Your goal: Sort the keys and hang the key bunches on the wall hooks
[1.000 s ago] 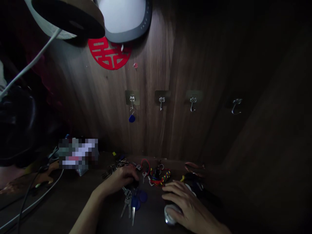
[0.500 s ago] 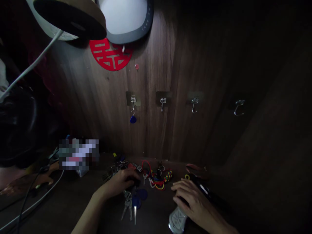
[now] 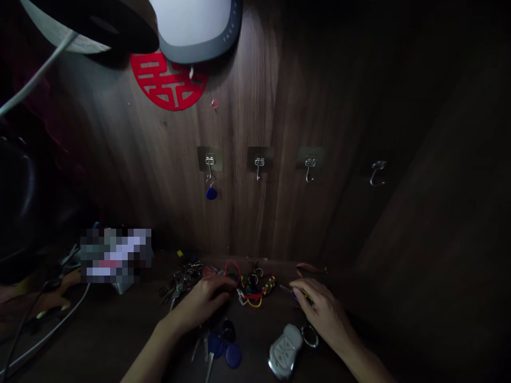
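Observation:
My left hand point(image 3: 205, 298) has its fingers curled down at the key pile, beside a red cord loop point(image 3: 235, 264); whatever is under its fingertips is hidden. A thin metal key point(image 3: 285, 288) with a blue part sticks out from my right hand point(image 3: 321, 306), which is closed on it. Between my hands lies a colourful braided cord point(image 3: 270, 285) with rings and a red-and-yellow strap. Below my left hand are keys with blue round fobs point(image 3: 233, 355). A silver remote fob point(image 3: 286, 351) with a metal ring lies below my right hand.
Bunched keys point(image 3: 187, 276) lie left of my left hand. A blue tag point(image 3: 211, 193) hangs from the leftmost wall hook point(image 3: 209, 162); more hooks point(image 3: 259, 164) are to its right. A pixelated box point(image 3: 120, 260), a white cable point(image 3: 51, 340) and caps point(image 3: 195, 32) are at the left.
My left hand has shifted right from above the blue-fob keys toward the red cord. My right hand has moved off the remote and closed on a key. The view has shifted slightly.

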A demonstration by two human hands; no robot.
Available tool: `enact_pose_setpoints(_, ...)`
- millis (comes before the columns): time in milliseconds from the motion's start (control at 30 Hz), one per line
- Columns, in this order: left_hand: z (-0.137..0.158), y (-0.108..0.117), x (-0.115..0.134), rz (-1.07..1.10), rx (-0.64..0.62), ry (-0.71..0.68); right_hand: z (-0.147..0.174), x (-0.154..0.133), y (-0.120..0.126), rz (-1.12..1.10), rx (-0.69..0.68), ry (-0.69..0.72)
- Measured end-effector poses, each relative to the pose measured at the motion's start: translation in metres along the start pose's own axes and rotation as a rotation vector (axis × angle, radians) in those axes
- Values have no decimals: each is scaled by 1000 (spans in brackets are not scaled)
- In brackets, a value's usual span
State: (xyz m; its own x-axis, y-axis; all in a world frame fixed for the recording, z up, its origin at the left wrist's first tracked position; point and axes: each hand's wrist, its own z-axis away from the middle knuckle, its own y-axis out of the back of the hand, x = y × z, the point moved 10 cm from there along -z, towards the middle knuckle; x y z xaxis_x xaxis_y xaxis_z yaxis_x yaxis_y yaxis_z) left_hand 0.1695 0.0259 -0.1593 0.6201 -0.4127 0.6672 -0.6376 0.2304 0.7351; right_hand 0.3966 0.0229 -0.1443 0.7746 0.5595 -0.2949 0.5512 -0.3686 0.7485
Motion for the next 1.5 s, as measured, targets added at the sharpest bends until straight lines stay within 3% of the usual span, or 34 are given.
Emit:
enact_pose_setpoints(67,-2,-3,8,-117,52,-60,1,9,4,22,64,-22)
enact_pose_setpoints(200,-1,-30,28,-156,-123,-147,1,3,5,15,55,11)
enact_pose_setpoints(300,3,-39,50,-43,-214,-212,-2,-22,0,-37,-79,85)
enact_pose_setpoints(400,7,-44,71,67,-262,-270,-1,-52,-13,-109,-296,165)
enact_pose_setpoints(500,8,-47,76,147,-277,-255,2,-63,-24,-125,-416,177)
enact_pose_setpoints(600,5,-42,63,171,-240,-159,1,-48,-26,-69,-356,136)
enact_pose_setpoints(700,1,-19,39,95,-111,-79,1,-26,-21,11,-233,115)
enact_pose_setpoints(833,6,38,-17,-232,216,177,1,-5,-15,101,-103,115)
enact_pose_setpoints(933,15,61,-47,-461,313,330,2,1,-13,136,-54,101)
enact_pose_setpoints(1133,28,66,-75,-526,313,516,3,2,-14,150,-46,93)
enact_pose_setpoints(1500,32,77,-80,-319,226,472,4,1,-14,125,-34,95)
